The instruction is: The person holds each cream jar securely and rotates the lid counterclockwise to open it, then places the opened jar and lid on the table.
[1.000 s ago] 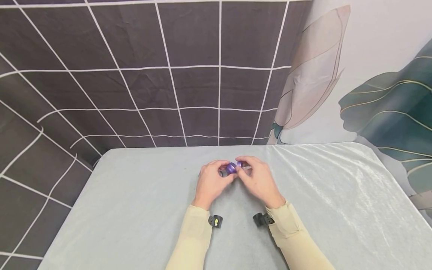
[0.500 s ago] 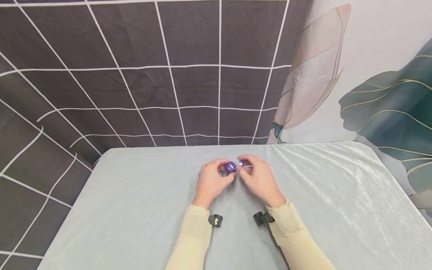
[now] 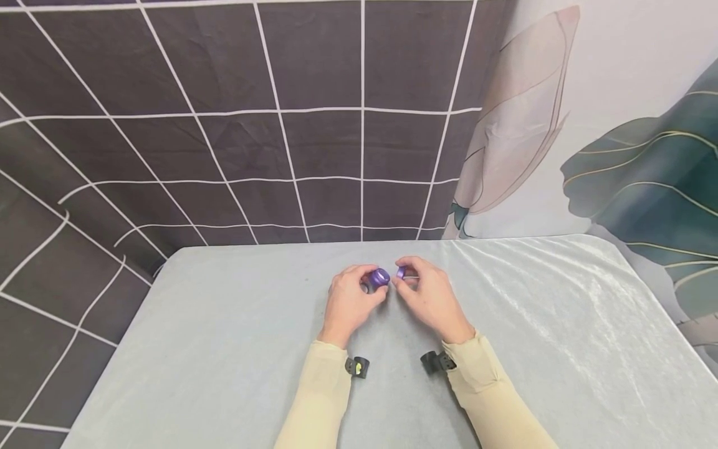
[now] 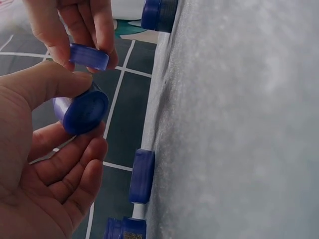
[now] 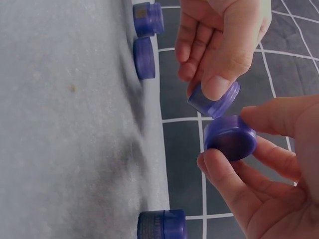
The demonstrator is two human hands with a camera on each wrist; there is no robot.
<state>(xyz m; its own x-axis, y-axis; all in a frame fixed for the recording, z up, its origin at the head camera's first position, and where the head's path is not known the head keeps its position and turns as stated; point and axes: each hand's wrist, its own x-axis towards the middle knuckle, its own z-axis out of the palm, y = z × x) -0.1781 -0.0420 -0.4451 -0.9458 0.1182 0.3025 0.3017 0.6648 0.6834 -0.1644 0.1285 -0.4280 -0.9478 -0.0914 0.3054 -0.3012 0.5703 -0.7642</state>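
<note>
My left hand (image 3: 346, 305) pinches a small purple jar (image 3: 379, 277) between thumb and fingers, tilted, its uncovered mouth showing in the head view. The right wrist view shows a threaded rim on this jar (image 5: 228, 101). Thumb and fingertips of my right hand (image 3: 430, 302) pinch a round purple lid (image 3: 401, 272) just right of the jar. A narrow gap parts lid and jar in the head view. Seen from the left wrist, the jar's base (image 4: 87, 113) faces the camera, with the lid (image 4: 88, 57) above it.
On the grey-white cloth-covered table (image 3: 224, 349), the wrist views show another loose purple lid (image 4: 142, 177), an uncovered jar (image 5: 148, 20) beside it, and a lidded jar (image 5: 162, 225) farther off. A dark grid-patterned curtain (image 3: 320, 146) hangs behind the table.
The lid has come away from the jar; the two were close together a second ago. The jar has shifted slightly left and turned its mouth more into sight.
</note>
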